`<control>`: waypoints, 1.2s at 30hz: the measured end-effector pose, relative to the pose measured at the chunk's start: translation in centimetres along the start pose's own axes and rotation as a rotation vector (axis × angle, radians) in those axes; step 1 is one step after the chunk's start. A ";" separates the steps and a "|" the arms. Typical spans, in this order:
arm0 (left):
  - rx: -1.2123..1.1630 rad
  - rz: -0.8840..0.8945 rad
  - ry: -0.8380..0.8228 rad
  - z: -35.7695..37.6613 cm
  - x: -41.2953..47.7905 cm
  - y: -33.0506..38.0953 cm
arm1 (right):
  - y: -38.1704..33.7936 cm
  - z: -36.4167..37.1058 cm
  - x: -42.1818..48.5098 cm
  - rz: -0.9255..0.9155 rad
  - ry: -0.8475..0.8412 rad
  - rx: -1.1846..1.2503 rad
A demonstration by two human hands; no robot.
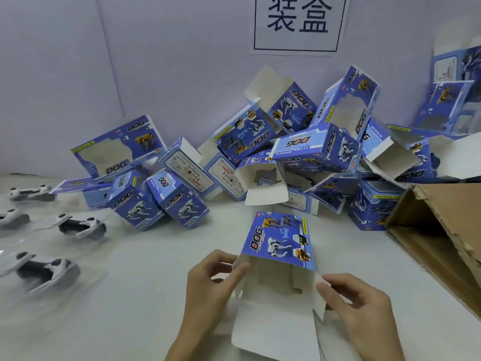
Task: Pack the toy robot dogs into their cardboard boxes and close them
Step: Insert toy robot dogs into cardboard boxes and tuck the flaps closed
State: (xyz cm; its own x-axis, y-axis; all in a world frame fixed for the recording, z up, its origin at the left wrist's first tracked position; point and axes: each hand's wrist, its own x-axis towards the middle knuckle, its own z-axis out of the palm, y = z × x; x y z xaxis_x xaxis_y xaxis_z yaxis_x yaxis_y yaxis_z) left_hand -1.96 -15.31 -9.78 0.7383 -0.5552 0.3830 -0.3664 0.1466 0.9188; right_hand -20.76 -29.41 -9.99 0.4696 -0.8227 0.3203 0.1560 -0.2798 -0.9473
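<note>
- Cardboard box (pixel 278 241), blue print, lies on the white table (pixel 156 282) just in front of the person. Its open end faces them and the long lid flap is spread flat on the table.
- Left hand (pixel 208 285): fingers curled, thumb and fingertips pinching the box's left side flap.
- Right hand (pixel 361 311): thumb and forefinger pinching the right side flap, other fingers loosely bent.
- Inside of the box reads white and bare. No dog seen in it, though the far end is dim.
- Progress, as judged: early. This box is opened out and ready to load. Putting a dog in, tucking the side flaps and shutting the lid are all left.
- Pile of boxes (pixel 312 149) against the back wall: many have open flaps and windows showing nothing. None can be called packed.
- Count, toy dogs (pixel 80 226): four, white and dark grey, loose at far left, well apart from the held box, blurred.
- Count, boxes: one in hand. The pile runs past a dozen, and overlap prevents an exact tally.
- Count, other: one brown carton (pixel 442 230) on its side at right, and one wall sign (pixel 299 22).
</note>
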 end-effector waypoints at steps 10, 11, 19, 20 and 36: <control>-0.541 -0.311 -0.032 -0.9 1.2 0.5 | -1.5 0.3 1.2 0.202 -0.142 0.450; -0.563 -0.334 0.017 -0.8 1.5 0.6 | -1.7 0.6 1.4 0.166 -0.114 0.474; -0.776 -0.736 -0.120 -1.3 1.7 -0.2 | -4.0 4.6 2.2 0.281 -0.032 0.933; -0.780 -0.771 -0.262 -1.2 1.6 -0.3 | -4.1 5.4 2.0 0.311 -0.045 0.983; -1.064 -0.398 -0.143 -3.4 1.8 -0.8 | -3.2 13.2 -1.1 0.003 -0.041 0.243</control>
State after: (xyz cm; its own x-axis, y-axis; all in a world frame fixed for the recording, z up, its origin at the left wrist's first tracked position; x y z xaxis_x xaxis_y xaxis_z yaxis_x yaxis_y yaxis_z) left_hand 1.59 -13.66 -9.54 0.5986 -0.7954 0.0949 0.5942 0.5204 0.6133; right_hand -10.29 -21.10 -7.29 0.5045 -0.8013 0.3215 0.3564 -0.1459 -0.9229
